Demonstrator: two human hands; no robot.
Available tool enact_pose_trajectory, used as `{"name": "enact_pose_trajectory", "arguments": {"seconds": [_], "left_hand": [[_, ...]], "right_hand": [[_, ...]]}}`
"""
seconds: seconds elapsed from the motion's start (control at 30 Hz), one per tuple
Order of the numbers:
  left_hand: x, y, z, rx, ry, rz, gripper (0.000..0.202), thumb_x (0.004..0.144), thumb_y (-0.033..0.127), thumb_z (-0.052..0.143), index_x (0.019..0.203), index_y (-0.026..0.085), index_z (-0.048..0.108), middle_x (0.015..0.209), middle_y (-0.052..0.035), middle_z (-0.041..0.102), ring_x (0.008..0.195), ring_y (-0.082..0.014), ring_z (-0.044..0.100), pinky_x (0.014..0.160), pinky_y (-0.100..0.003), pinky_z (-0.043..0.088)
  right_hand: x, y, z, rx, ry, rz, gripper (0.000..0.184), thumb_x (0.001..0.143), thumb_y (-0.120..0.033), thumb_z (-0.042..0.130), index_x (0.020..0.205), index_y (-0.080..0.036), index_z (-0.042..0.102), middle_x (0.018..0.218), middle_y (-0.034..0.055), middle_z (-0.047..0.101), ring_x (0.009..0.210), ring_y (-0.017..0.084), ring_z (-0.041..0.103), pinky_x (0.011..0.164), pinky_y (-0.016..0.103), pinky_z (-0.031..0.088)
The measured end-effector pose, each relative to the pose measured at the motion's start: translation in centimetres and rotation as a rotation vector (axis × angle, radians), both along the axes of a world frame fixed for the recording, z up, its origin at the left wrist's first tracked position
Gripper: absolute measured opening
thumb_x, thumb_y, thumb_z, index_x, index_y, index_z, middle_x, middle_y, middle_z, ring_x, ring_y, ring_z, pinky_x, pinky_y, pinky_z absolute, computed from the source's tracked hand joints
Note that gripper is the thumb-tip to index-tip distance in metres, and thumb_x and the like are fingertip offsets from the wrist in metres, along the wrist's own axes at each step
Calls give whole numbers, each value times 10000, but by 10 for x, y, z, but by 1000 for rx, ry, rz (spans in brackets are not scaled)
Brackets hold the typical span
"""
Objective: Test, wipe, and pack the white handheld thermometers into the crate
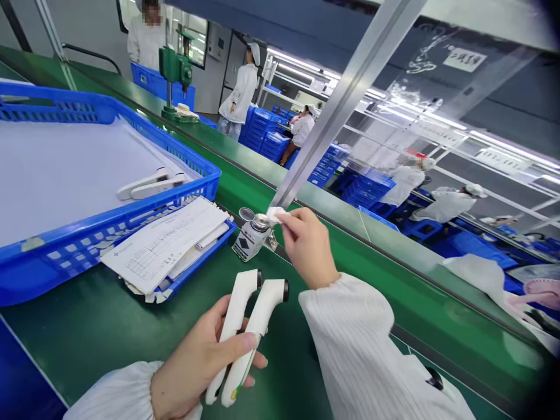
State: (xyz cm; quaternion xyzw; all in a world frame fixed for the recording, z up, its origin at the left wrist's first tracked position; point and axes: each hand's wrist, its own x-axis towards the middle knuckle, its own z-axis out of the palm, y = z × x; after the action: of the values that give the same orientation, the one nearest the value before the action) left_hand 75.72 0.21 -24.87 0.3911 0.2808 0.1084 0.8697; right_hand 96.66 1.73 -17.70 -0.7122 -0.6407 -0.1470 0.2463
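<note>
My left hand point(199, 364) is closed round two white handheld devices point(249, 318) held side by side, their dark round tips pointing away from me. My right hand point(306, 245) pinches a small white wipe point(275, 214) and presses it onto the metal top of a small dispenser bottle point(251, 236) standing on the green table. The bottle's round cap point(246, 213) lies open behind it.
A blue crate point(131, 216) on the left holds a white sheet and two more white devices point(151, 185). A paper form point(168, 242) rests on a blue tray in front of it. Beyond the green conveyor, a green press point(175, 76) and several white-coated workers among blue crates.
</note>
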Motion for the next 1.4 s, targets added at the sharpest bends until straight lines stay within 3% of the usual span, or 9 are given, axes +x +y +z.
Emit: {"name": "enact_pose_trajectory", "arguments": {"seconds": [0.17,0.3,0.43,0.6,0.8,0.97,1.07,1.2,1.4], "left_hand": [[-1,1,-6,-47,-15,2,512,811,328,675,1241,221,419,1130,-135,583,866,-261,678,664,-361,569],[-3,2,-6,-67,-30,-26,516,790,319,697,1229,226,443,1131,-126,578,906,-287,678,682,-374,572],[-4,3,-5,-62,-53,-54,494,797,316,692,1227,241,459,1105,-99,566,956,-299,668,713,-383,570],[-4,2,-8,-59,-65,-37,466,793,280,694,1202,225,478,1050,-83,574,917,-292,677,690,-376,572],[-1,0,-11,20,-76,-10,425,782,225,692,1167,199,512,952,-63,651,820,-218,675,639,-298,559],[-1,1,-9,29,-60,-58,457,771,185,691,1184,183,496,905,-41,655,818,-208,670,684,-319,564],[0,1,-9,52,-72,-55,450,747,174,708,1153,175,514,863,-31,650,806,-203,663,661,-296,556],[-1,0,-9,45,-44,-73,460,778,203,679,1196,187,488,945,-62,659,867,-251,676,663,-338,565],[-2,0,-7,91,-31,-85,465,757,172,689,1184,173,503,925,-49,664,842,-225,678,699,-328,561]], "right_hand": [[-10,19,-4,-217,-162,77,352,805,-37,443,987,-179,708,866,86,539,655,168,477,613,294,384],[-8,20,-4,-250,-221,61,365,850,-56,407,1058,-144,694,889,111,521,697,190,494,644,317,401],[-4,22,1,-226,-227,56,352,857,-60,410,1002,-148,718,843,93,531,680,180,505,616,303,405],[-27,-23,3,-33,-138,181,343,843,-60,448,1040,-195,694,905,88,580,724,171,554,621,290,444],[-69,-96,-34,-326,-50,323,499,785,-25,416,1224,-195,582,1007,144,599,762,222,590,579,324,510],[-70,-97,-37,-312,-64,349,454,800,9,399,1203,-99,576,1015,176,574,804,227,576,615,356,535],[-68,-93,-31,-383,-36,427,448,806,15,371,1182,-103,583,957,148,577,775,210,573,612,342,533],[-66,-93,-28,-309,-61,402,376,842,-13,385,1140,-98,597,944,149,575,825,222,580,643,341,528],[-62,-93,-32,-306,-77,433,371,837,-5,374,1102,-126,603,992,141,590,800,200,570,623,313,508]]}}
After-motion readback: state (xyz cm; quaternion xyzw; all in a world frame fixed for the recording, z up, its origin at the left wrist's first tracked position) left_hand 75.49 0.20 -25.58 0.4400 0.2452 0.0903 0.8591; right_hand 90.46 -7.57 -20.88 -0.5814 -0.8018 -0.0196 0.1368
